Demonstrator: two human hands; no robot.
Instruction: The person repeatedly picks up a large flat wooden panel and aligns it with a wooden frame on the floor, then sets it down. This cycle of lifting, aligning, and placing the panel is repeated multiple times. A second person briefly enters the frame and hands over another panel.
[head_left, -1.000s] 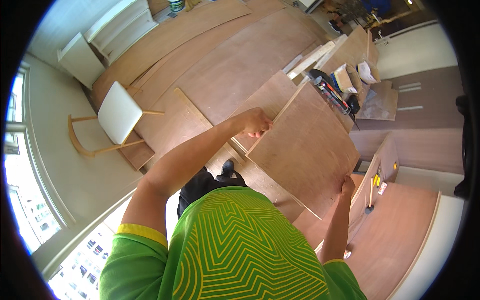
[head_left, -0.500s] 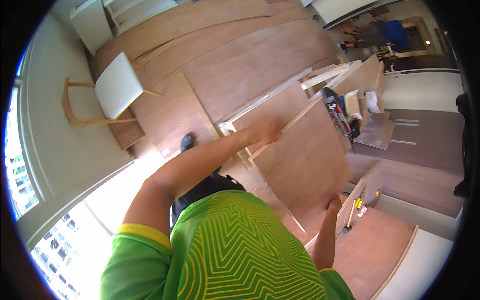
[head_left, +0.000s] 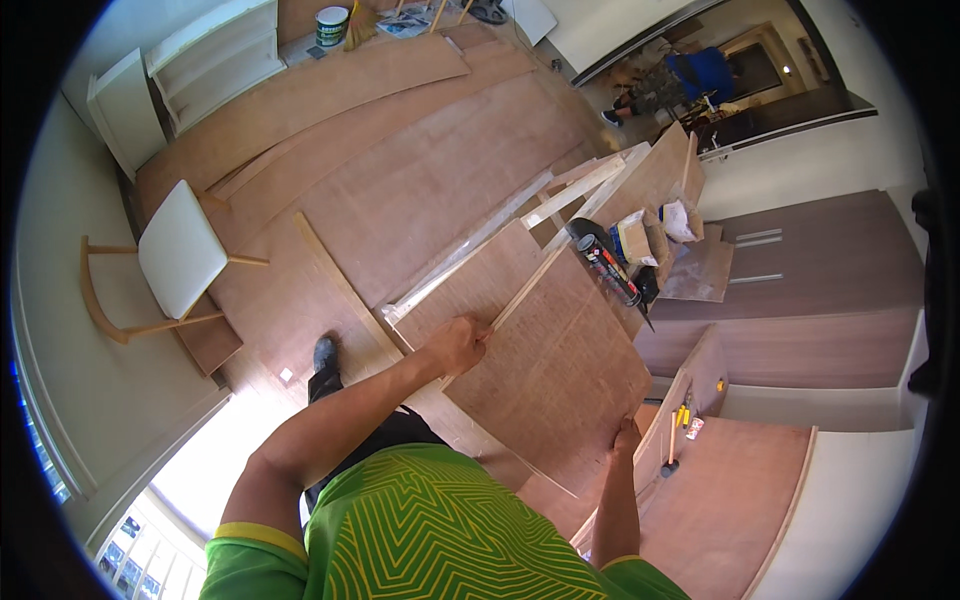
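Note:
A rectangular plywood panel [head_left: 560, 370] lies tilted in front of me, and I grip it at two opposite edges. My left hand [head_left: 462, 346] is closed on its far left edge, knuckles up. At its near right corner my right hand [head_left: 625, 436] is closed, its fingers partly hidden by the panel. Beneath and beyond it shows another plywood sheet [head_left: 480, 277] on a pale wooden frame [head_left: 590, 185]. Just past the panel's far edge, a black caulking gun with a dark tube [head_left: 608, 268] rests on the wood.
Beside the gun are opened paper bags [head_left: 640, 238]. To the right, a hammer [head_left: 671, 450] and yellow-handled tools [head_left: 683, 415] lie by an upright board. A white-seated chair [head_left: 182, 250] stands at left. Far off, a person in blue [head_left: 700, 75] bends down. A paint bucket [head_left: 331, 26] stands at the back.
The whole view has shifted, so the room's things sit further left and lower. Both hands keep their hold on the plywood panel, which appears to lie flatter over the frame.

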